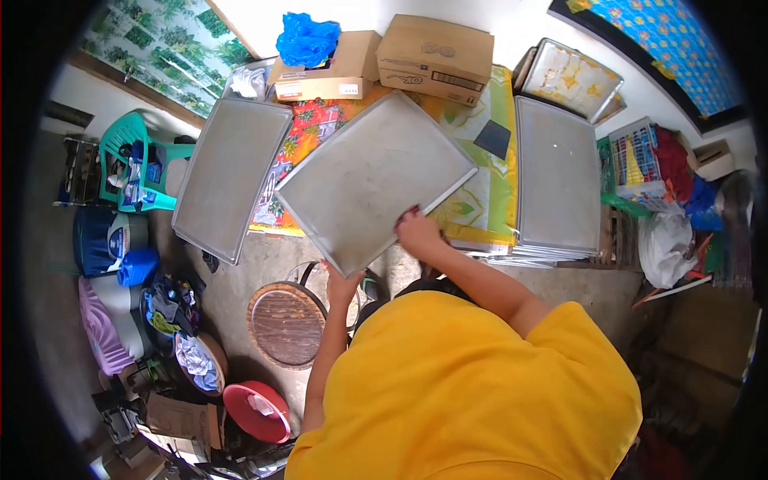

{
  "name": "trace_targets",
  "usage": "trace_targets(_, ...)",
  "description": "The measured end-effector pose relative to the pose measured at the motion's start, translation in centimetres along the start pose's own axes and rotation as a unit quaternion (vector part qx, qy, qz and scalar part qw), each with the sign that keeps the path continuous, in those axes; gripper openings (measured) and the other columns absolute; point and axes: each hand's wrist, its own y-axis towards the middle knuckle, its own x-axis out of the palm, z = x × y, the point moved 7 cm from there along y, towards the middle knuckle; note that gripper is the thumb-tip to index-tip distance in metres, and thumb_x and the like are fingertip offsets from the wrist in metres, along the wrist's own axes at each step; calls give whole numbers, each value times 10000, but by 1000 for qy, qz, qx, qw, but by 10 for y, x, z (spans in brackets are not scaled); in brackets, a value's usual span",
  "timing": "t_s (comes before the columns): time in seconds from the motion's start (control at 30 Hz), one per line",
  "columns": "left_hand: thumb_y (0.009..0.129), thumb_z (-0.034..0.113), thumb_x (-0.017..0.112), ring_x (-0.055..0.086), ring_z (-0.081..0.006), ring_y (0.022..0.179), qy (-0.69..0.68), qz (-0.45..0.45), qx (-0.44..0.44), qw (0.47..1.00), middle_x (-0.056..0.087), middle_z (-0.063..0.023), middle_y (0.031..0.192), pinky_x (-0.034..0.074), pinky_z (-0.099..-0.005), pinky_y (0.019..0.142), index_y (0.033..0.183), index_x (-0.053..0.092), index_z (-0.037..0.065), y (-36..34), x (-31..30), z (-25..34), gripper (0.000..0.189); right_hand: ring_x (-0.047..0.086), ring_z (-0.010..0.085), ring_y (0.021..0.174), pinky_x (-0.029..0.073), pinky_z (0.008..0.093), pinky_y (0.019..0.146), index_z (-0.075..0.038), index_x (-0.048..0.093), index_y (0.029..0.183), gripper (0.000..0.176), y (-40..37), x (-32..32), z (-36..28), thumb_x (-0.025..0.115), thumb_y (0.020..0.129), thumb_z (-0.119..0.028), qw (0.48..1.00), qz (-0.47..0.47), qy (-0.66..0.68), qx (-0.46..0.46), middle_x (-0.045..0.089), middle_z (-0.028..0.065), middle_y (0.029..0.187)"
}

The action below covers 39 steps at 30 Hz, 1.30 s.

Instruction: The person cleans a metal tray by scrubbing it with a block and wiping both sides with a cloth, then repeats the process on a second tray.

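Held tray [376, 180]: a bare grey metal sheet with a low rim. We see it lifted over the patterned cloth [480, 204] and turned diamond-wise, with one corner pointing back at the person's body.
Long axis: it runs from the lower left of the view to the upper right, slanting away from the person toward the cardboard boxes [436, 50].
Right hand [418, 232]: set about midway along the near long edge, fingers curled over the rim and clamped on the sheet.
Left hand [342, 282]: at the nearest corner, closed on it from below. The fingertips are hidden under the metal, so we cannot tell how far they reach.
Tray relative to the fingers: the whole sheet lies forward of both hands. Both grips sit on the near side, and we see nothing holding the far edges.
Nearer hand: both touch the tray, but the right hand lies closer to the sheet's middle.
Flat tray [232, 176]: it lies on the left, near the held tray's left corner.
Stacked trays [556, 184]: they are on the right, apart from the held tray's right corner, with cloth showing between.
Floor: a round wooden board [286, 324] lies just left of the left forearm, and a red basin [258, 410] sits nearer the bottom of the view.
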Motion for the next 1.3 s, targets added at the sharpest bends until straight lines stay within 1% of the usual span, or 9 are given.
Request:
trace_targets(0.17, 672, 343, 771, 303, -378, 1350, 247, 119, 110, 955, 274, -192, 1480, 267, -680, 1010, 1528, 83, 167, -36, -27, 72, 1112, 629, 286, 1039, 497, 380, 883, -125, 709, 1064, 307, -5, -14, 27, 525, 828, -193, 957, 32, 287, 0, 663, 123, 1112)
trace_targets(0.27, 681, 329, 794, 383, -367, 1277, 343, 144, 314, 873, 334, -134, 1444, 353, -597, 953, 1509, 206, 241, -37, 2, 92, 1019, 621, 309, 1040, 477, 374, 898, -94, 699, 1079, 316, -8, -35, 85, 557, 816, -198, 911, 78, 398, 76, 660, 148, 1108)
trace_targets(0.3, 732, 195, 700, 417, -402, 1254, 318, 125, 325, 882, 398, -99, 1422, 322, -627, 988, 1488, 276, 264, -31, 8, 97, 869, 621, 308, 1034, 470, 365, 906, -61, 676, 1106, 341, -14, -45, 101, 575, 809, -194, 895, 99, 428, 79, 658, 162, 1109)
trace_targets(0.57, 755, 89, 607, 563, -375, 1075, 379, 92, 383, 837, 527, -103, 1261, 457, -478, 820, 1418, 412, 262, -48, -12, 138, 712, 608, 164, 858, 487, 283, 786, 12, 595, 1187, 327, -60, -90, 199, 546, 880, -87, 591, 336, 719, 147, 647, 73, 1010)
trace_targets(0.77, 746, 85, 572, 656, -313, 868, 202, 98, 377, 899, 660, -82, 1094, 520, -410, 742, 1216, 632, 238, -97, -134, 227, 498, 590, 121, 779, 491, 266, 702, -5, 601, 1181, 287, -85, -128, 229, 516, 916, -74, 539, 448, 701, 131, 641, 45, 986)
trace_targets(1.0, 782, 130, 516, 655, -330, 914, 60, -5, 287, 956, 680, -158, 994, 504, -429, 815, 1252, 604, 213, -37, -247, 248, 486, 571, 124, 871, 457, 265, 807, 4, 600, 1151, 263, -40, -146, 172, 567, 907, -87, 570, 427, 696, 94, 638, 36, 1010)
trace_targets(1.1, 873, 274, 494, 646, -356, 962, 162, 191, 309, 917, 681, -176, 1006, 492, -444, 858, 1257, 599, 213, -35, -279, 266, 404, 557, 170, 960, 434, 294, 874, 11, 589, 1156, 264, 3, -141, 130, 564, 918, -101, 628, 426, 649, 37, 614, 68, 1077)
trace_targets(1.23, 946, 532, 349, 626, -400, 999, 140, 251, 270, 919, 681, -187, 1017, 470, -478, 896, 1231, 613, 186, -25, -282, 296, 520, 558, 265, 1025, 426, 348, 905, -40, 589, 1181, 254, 22, -182, -1, 525, 942, -98, 714, 412, 564, -60, 585, 124, 1036)
trace_targets(1.3, 950, 617, 271, 618, -417, 1005, 157, 235, 209, 936, 679, -205, 1007, 460, -498, 901, 1208, 624, 167, -7, -282, 299, 627, 479, 342, 1137, 390, 420, 976, -85, 543, 1290, 389, 38, -179, -69, 554, 902, -102, 737, 495, 446, -113, 504, 158, 1215)
